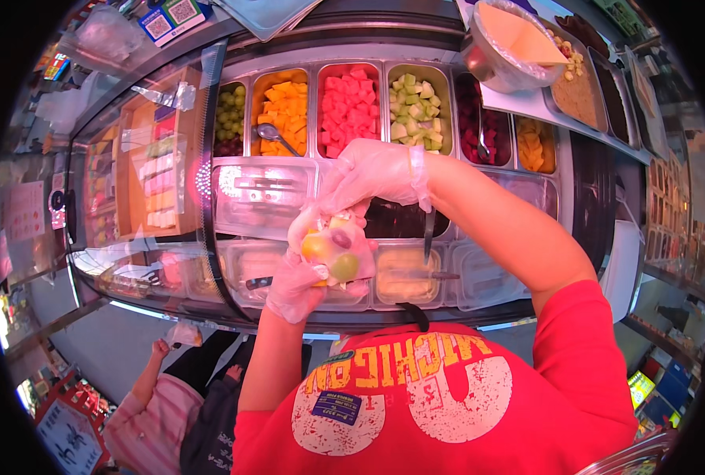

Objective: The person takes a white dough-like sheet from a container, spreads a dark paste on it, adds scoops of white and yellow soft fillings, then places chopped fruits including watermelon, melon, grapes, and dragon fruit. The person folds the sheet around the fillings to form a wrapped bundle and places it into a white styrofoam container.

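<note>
My left hand [296, 285], in a clear plastic glove, supports a soft pale fruit-filled wrap [343, 252] from the left and below. Orange fruit pieces, a green grape-like fruit and a dark red one show at its surface. My right hand [370, 172], also gloved, bends over from above with its fingertips at the wrap's upper edge; some fingers are hidden. Beyond my hands stand metal pans of grapes [230, 113], diced mango [284, 104], diced watermelon [351, 107] and diced green melon [415, 110]. A spoon [272, 135] rests in the mango pan.
Clear lidded containers [263, 196] lie nearer me, with a tub of pale yellow filling [407, 276] and a utensil across it. A plastic-lined bowl [515, 50] stands on the upper right shelf. A glass case [156, 160] is at left. Two people [151, 409] stand at lower left.
</note>
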The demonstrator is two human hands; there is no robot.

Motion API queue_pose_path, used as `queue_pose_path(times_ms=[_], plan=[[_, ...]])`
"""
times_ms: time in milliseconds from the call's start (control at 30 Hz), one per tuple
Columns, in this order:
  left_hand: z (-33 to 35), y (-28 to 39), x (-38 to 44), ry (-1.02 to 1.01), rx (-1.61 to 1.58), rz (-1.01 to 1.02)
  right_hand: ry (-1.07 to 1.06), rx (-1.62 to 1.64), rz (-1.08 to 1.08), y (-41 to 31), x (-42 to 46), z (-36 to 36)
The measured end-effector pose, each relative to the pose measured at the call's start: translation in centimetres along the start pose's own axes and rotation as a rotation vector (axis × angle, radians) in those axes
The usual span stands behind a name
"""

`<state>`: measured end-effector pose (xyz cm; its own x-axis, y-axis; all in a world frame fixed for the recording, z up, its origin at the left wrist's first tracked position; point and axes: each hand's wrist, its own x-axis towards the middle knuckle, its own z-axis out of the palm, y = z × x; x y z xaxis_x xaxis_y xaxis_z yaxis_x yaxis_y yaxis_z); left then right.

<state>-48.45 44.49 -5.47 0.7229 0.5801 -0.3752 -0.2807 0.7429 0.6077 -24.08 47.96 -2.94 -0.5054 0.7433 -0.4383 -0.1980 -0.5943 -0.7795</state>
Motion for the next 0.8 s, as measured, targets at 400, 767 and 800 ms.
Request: queue_pose_path(times_ms=[400,767,800], plan=[[-1.0,-0.5,2.1,-0.016,-0.187,-0.072,0.238,0.281,-0.064,1.4,1.2,-1.4],[-2.2,-1.4,3.8,-0.028,-0.478,-0.169,0.647,-0.777,-0.74,0.9,0.8,-1.6],[-1.7,-1.1,3.9,0.009,-0.49,-0.153,0.678,-1.121,-0.902,0.5,0.7,-0.7]])
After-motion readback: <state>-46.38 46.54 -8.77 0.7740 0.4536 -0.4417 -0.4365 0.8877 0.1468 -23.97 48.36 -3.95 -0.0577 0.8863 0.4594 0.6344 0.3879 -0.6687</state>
